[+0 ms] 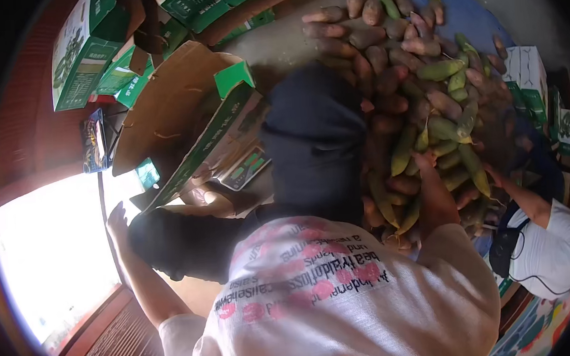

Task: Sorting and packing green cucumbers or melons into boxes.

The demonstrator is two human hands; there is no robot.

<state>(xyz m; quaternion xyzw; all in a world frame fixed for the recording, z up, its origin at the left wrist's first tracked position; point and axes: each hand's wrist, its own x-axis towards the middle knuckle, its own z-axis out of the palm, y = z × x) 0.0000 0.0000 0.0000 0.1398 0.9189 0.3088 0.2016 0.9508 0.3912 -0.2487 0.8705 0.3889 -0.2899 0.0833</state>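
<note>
Neither of my hands shows in the head view. A person in a white printed shirt (344,298) with a dark head cover (315,137) fills the middle, seen from behind. That person's right hand (427,163) reaches into a big pile of long green and reddish-brown mangoes (416,85). Their left hand (116,221) is raised at the left, next to an open cardboard box (170,107).
Several green-and-white cartons (84,50) are stacked at the top left, with more (530,75) at the right. Another person in white (550,246) reaches a hand (494,175) to the pile. A dark rounded shape (171,243) sits low left. Bright glare (54,251) washes out the left side.
</note>
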